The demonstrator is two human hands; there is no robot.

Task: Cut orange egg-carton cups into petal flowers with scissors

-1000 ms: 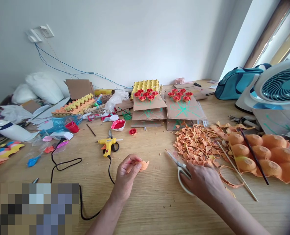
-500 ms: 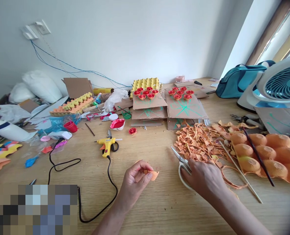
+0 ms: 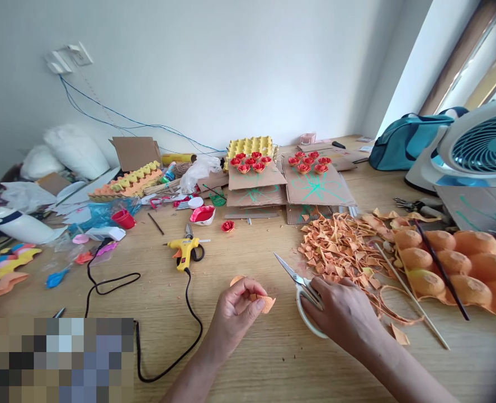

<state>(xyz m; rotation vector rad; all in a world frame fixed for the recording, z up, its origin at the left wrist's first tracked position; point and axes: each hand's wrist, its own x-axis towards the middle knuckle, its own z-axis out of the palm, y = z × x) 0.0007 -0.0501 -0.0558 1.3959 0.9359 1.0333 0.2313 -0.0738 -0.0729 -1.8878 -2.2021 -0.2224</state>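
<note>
Apparent step: trimming by hand, both hands working over the table (image 3: 273, 369).
An orange egg tray (image 3: 455, 262) is lying to the right of the right hand (image 3: 340, 308); a pile of orange scraps (image 3: 335, 246) is lying just beyond that hand. A yellow glue gun (image 3: 183, 250) is resting beyond and left of the left hand (image 3: 237, 313). The right hand is gripping the scissors (image 3: 300, 280) by the handles, blades pointing forward and left, not touching the workpiece. The left hand is pinching the orange piece (image 3: 267, 304), its free edge facing the scissors. The next move is probably calling for steadying that pinch, turning the edge outward and bringing the blades to it.
</note>
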